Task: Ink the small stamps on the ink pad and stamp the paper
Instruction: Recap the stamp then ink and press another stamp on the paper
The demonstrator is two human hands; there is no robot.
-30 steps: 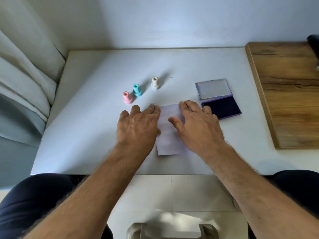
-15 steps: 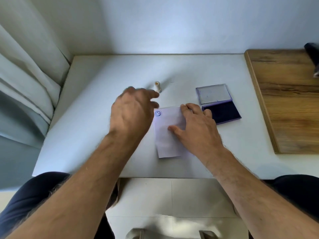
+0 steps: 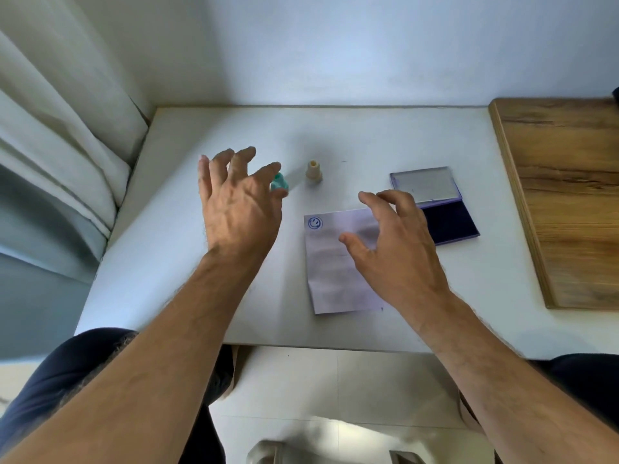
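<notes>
Your left hand (image 3: 234, 209) hovered with fingers spread, empty, the teal stamp (image 3: 279, 181) just past its fingertips; your right hand (image 3: 392, 246) (also loose, holding nothing) hung over the paper (image 3: 335, 262), ink pad (image 3: 449, 222) beside it.

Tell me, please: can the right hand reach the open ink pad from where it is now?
Probably yes. The right hand hovers open over the paper, and the ink pad lies just beside it with its lid folded back. Nothing stands between them.
</notes>
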